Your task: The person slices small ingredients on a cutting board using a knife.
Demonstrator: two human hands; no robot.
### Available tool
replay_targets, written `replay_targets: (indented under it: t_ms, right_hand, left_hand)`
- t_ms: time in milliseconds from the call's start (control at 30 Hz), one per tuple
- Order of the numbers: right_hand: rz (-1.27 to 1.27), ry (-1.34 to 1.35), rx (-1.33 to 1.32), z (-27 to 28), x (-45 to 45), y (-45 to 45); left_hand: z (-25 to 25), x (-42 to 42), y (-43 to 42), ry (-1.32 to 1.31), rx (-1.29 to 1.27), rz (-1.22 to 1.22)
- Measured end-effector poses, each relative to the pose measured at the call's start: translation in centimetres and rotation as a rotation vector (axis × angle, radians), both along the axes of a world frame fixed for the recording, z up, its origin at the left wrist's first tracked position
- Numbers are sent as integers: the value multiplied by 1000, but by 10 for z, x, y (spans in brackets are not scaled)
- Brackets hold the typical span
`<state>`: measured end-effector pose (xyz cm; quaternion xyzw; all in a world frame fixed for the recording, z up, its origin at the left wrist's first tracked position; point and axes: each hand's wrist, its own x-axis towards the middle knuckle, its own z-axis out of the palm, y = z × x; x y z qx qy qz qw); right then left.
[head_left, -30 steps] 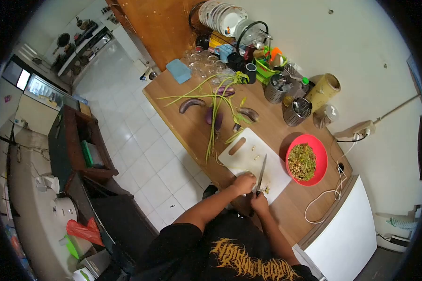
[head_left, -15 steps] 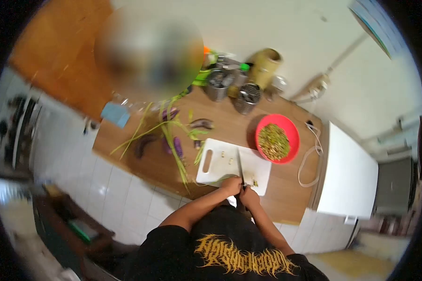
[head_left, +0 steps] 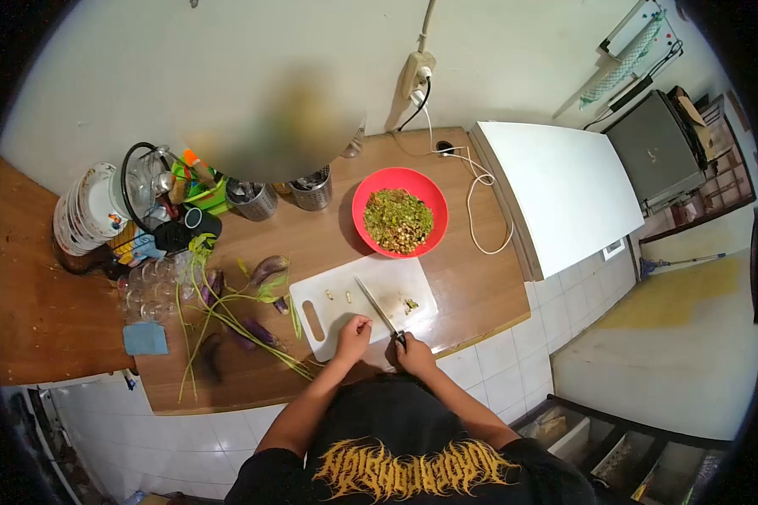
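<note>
My right hand [head_left: 416, 355] is wrapped round the handle of a knife [head_left: 379, 308], whose blade lies over the white cutting board [head_left: 333, 282]. On the board's near edge, left of the knife, my left hand [head_left: 354, 337] has its fingers closed; whatever they hold is too small to name. Two small cut pieces [head_left: 339, 296] lie left of the blade, and some green scraps [head_left: 410, 306] lie right of it. Behind the board stands a red bowl [head_left: 438, 202] of chopped vegetables. Long green beans [head_left: 227, 316] and purple eggplants [head_left: 259, 331] are spread to the left.
Two metal cutlery holders [head_left: 314, 195] stand behind the board. Upturned glasses [head_left: 154, 290], a blue cloth [head_left: 146, 338] and a plate rack [head_left: 84, 210] are at the left. A white cable [head_left: 483, 244] and a white appliance [head_left: 556, 198] are at the right. A blurred round patch covers part of the wall.
The view has swung to the right. My left hand has come away from the knife handle and is now farther left, at the board's near edge. My right hand still grips the knife.
</note>
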<state>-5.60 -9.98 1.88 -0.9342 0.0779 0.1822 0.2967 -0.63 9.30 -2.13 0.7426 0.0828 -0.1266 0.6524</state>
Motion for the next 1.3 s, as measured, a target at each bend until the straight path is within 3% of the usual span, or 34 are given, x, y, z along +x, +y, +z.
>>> replay_targets:
  t_ms: [67,300,367,533,667,833,933,1067,1300]
  right_hand:
    - [-38,-12,3,-5,6,-1]
    - [-139,-45,4,11,21,12]
    - [-157,-102,13,11,13,22]
    - [-96,-222,58,5,5,25]
    - [-94,-375,108,-3,-7,25]
    - [-101,-371,106,-22,-15,21]
    - [-115,-376,121,-24,-13,18]
    - [-156,-378,145,-28,-14,17]
    - [-240,-379,212,-33,-5,10]
  left_hand:
    - [10,-2,8,-137,152,-32]
    - [26,-4,20,-251,285,-144]
    - [46,4,15,-586,509,-251]
    - [60,19,-11,-753,674,-498]
    - [56,32,-20,-711,783,-712]
    - [42,52,-20,-675,698,-896]
    - [46,61,-23,-754,798,-889]
    - [62,62,-29,-836,741,-827]
    - [42,50,14,-580,689,-716]
